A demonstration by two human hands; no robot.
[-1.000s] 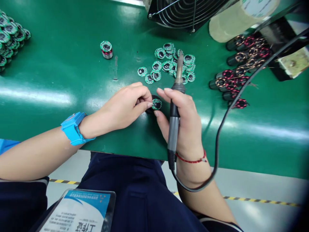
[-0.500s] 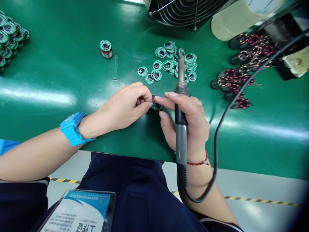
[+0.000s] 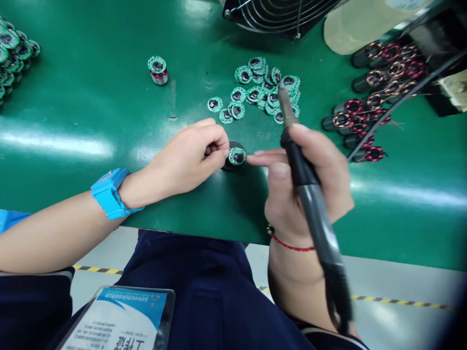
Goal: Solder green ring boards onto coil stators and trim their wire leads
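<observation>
My left hand [image 3: 199,153] pinches the left edge of a small round green circuit board [image 3: 237,156] with a black centre. Under that board is a dark round base [image 3: 230,168], partly hidden by my fingers. In my right hand [image 3: 310,180] is a soldering iron [image 3: 306,180], its metal tip pointing up and away toward the loose boards. One outstretched right finger comes close to the board's right edge; whether it touches I cannot tell. Several loose round circuit boards [image 3: 238,94] lie scattered beyond my hands.
A wound motor core [image 3: 158,77] topped by a board stands at the back left. Stacked boards [image 3: 10,58] fill the far left. Several black motor cores [image 3: 350,121] with copper and red windings lie at right. Behind are a fan [image 3: 277,17] and a pale roll [image 3: 350,31].
My right hand has moved right and turned, tilting the soldering iron so its handle swings down to the right. My left hand stays on the board, which shows more fully now.
</observation>
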